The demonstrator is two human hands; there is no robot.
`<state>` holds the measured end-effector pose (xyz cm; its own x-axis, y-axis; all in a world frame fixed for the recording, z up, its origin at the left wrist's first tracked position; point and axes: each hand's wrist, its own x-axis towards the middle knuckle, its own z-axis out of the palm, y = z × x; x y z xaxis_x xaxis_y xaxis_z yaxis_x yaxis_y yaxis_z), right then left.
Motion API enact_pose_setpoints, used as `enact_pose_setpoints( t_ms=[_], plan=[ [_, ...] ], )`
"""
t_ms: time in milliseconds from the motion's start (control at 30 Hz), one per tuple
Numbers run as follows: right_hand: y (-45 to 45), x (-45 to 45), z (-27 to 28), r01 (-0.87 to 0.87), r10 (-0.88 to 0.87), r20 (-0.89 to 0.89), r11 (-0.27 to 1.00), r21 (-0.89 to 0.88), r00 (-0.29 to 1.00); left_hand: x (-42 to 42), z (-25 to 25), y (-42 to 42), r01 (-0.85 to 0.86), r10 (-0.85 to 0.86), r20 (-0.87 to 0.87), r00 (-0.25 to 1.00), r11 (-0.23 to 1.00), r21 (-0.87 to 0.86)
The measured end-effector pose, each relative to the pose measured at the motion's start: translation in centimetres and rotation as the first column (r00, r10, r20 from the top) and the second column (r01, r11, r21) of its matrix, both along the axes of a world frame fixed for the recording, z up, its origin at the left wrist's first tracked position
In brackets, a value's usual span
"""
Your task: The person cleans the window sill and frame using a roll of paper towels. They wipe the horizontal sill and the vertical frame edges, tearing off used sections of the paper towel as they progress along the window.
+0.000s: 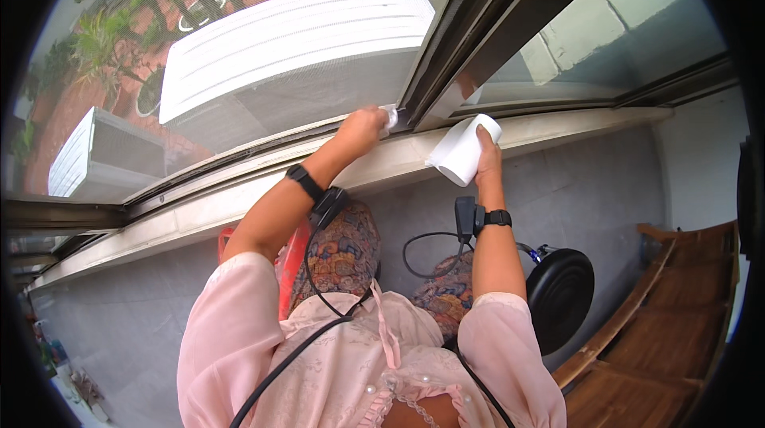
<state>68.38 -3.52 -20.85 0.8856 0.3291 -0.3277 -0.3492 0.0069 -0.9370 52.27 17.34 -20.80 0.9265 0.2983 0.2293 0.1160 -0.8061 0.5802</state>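
My left hand (366, 128) grips a crumpled piece of white paper (391, 121) and presses it into the corner of the window track (406, 120), beside the dark window frame. The fingers are slightly blurred. A roll of white paper towel (469, 153) is in my right hand (489, 156), held tilted just over the pale window sill (358, 168). The thumb lies along the roll's side, and a loose sheet hangs off its left. Each wrist wears a black strap with a small dark device and a cable.
Behind the insect screen stand a large white outdoor unit (299, 39) and a smaller white one (75, 150), with potted plants around. A sliding glass pane (597, 39) is at right. Indoors, a round black stool (562, 302) and a wooden bench (663, 320) stand right; something red (293, 266) is by my legs.
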Motion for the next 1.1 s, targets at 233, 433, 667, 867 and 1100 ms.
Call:
enact_pose_setpoints(
  t_ms=[233,433,667,867,1100],
  plan=[
    [-0.4,0.3,-0.6,0.020,-0.020,0.013,1.000,-0.003,1.000,-4.0,2.7,0.2,-0.216,0.377,0.418,0.826,0.898,-0.384],
    [-0.1,0.4,-0.8,0.016,-0.016,0.004,1.000,0.000,1.000,0.9,0.7,-1.5,-0.091,0.030,0.283,0.959,0.975,0.205],
    [-0.8,0.9,-1.4,0.004,-0.004,0.018,1.000,0.006,1.000,-1.1,-0.2,-2.5,0.107,-0.100,-0.083,0.992,0.991,0.085],
    [-0.1,0.4,-1.0,-0.001,0.001,-0.019,1.000,-0.001,1.000,-1.6,-0.7,-4.9,-0.090,0.101,-0.028,0.994,0.961,0.261],
    [-0.6,1.2,-1.4,0.000,0.002,-0.072,1.000,0.026,0.997,-11.2,0.2,0.3,-0.151,0.212,-0.158,0.964,0.933,0.326]
  ],
)
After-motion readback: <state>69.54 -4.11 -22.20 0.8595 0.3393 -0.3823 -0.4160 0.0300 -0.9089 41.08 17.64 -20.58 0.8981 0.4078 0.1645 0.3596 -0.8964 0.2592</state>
